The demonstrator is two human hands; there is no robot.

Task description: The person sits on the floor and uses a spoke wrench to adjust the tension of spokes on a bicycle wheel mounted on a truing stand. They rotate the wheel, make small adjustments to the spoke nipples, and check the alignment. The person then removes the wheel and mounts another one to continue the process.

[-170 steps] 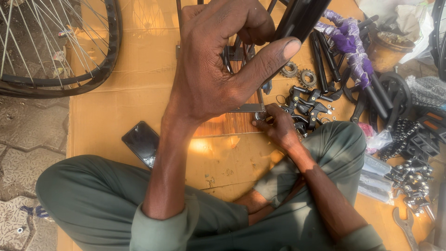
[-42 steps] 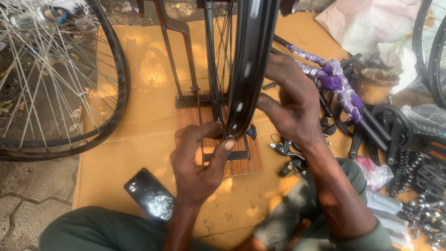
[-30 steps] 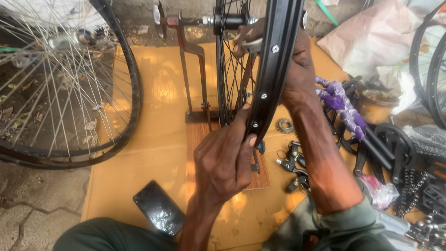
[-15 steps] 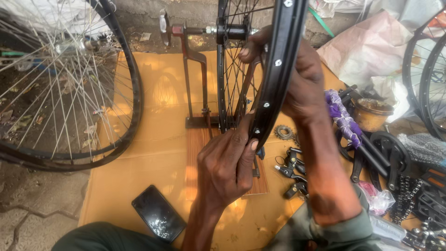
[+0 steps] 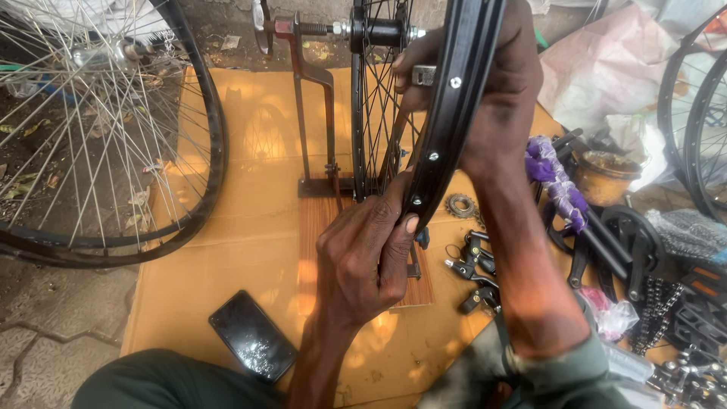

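Note:
A black bicycle wheel rim (image 5: 454, 98) with thin spokes stands upright in a dark metal truing stand (image 5: 314, 98) on a small wooden board (image 5: 318, 227). My left hand (image 5: 363, 257) grips the rim's lower edge, thumb pressed against it. My right hand (image 5: 485, 83) reaches over the rim higher up and holds a small metal spoke tool (image 5: 422, 74) against the spokes. The wheel's hub (image 5: 379, 32) sits on the stand's axle at the top.
A second spoked wheel (image 5: 98, 136) lies at the left. A black phone (image 5: 251, 335) rests on the cardboard sheet (image 5: 227, 250) near my knee. Loose sprockets, chains, cranks and small parts (image 5: 606, 257) crowd the right side, with a rusty tin (image 5: 603, 176) and more wheels (image 5: 700, 113).
The view has tilted up and closed in on the wheel. My right hand has climbed higher on the rim with the tool; my left hand has kept its grip low on the rim.

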